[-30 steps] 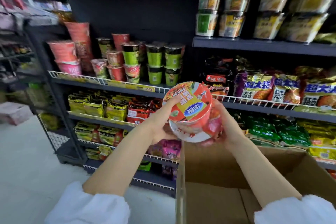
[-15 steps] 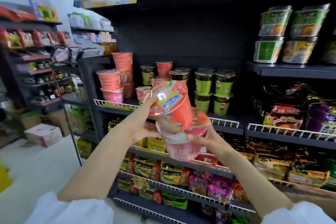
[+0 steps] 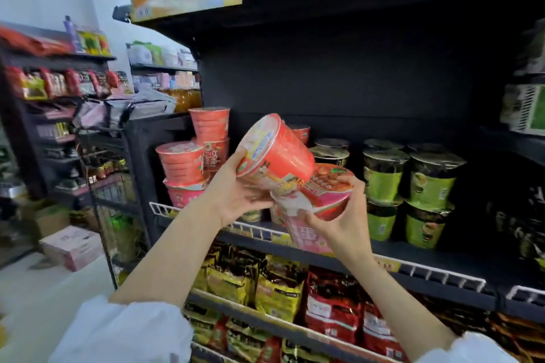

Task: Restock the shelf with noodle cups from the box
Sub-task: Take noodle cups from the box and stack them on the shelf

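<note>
Dark metal shop shelf (image 3: 348,247) with a white wire front rail runs just beyond both hands, carrying stacked red cups (image 3: 193,162) off to the left hand's side and green cups (image 3: 413,186) past the right hand; the box is out of view. Left hand (image 3: 236,194) curls around a tilted red noodle cup (image 3: 274,153), right hand (image 3: 342,215) grips a wider red bowl (image 3: 327,191) with a pink cup (image 3: 306,237) under it, all touching, held in front of the shelf. Carry-to-shelf step by my read; next, set these glossy, film-wrapped, tapered cups upright in the gap behind the hands, steadying the loose stack.
</note>
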Action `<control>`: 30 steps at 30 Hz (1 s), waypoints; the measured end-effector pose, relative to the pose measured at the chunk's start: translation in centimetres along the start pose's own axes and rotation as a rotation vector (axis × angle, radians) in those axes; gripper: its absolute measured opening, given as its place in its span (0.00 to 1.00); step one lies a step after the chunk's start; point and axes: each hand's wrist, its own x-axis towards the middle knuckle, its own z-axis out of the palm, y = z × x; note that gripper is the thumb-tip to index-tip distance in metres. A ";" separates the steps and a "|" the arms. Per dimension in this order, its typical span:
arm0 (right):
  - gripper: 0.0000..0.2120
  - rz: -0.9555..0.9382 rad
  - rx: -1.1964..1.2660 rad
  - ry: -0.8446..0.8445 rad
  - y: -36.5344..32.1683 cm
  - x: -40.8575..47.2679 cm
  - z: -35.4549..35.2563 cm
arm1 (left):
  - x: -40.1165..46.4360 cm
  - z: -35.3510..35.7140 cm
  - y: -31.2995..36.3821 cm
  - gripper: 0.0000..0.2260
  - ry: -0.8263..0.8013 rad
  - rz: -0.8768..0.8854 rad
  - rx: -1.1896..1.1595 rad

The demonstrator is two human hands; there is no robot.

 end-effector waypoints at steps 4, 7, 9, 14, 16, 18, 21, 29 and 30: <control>0.36 0.054 -0.023 0.110 2.1 4.2 1.5 | 5.6 -1.4 2.5 0.30 0.014 0.002 -0.170; 0.35 0.077 0.024 0.145 2.9 6.4 1.6 | 9.8 -3.1 3.4 0.29 0.109 0.066 -0.309; 0.36 0.064 0.051 0.148 3.0 7.4 1.4 | 12.5 -3.7 3.5 0.29 0.153 0.079 -0.292; 0.36 0.035 0.160 0.143 1.5 9.2 1.8 | 17.1 -2.6 3.3 0.23 0.296 0.009 0.015; 0.35 0.019 0.183 0.154 0.7 9.9 2.1 | 18.7 -1.9 3.4 0.18 0.268 -0.006 0.116; 0.35 0.005 0.193 0.172 0.1 10.5 2.5 | 19.9 -1.0 3.9 0.18 0.235 -0.035 0.212; 0.36 -0.008 0.190 0.193 -0.4 11.2 2.9 | 20.7 0.2 4.9 0.24 0.223 -0.088 0.322; 0.37 0.005 0.210 0.185 -0.5 11.5 4.2 | 21.3 0.3 4.5 0.32 0.116 -0.143 0.534; 0.36 0.009 0.217 0.178 -0.5 11.5 4.4 | 21.1 -0.1 4.3 0.32 0.113 -0.119 0.559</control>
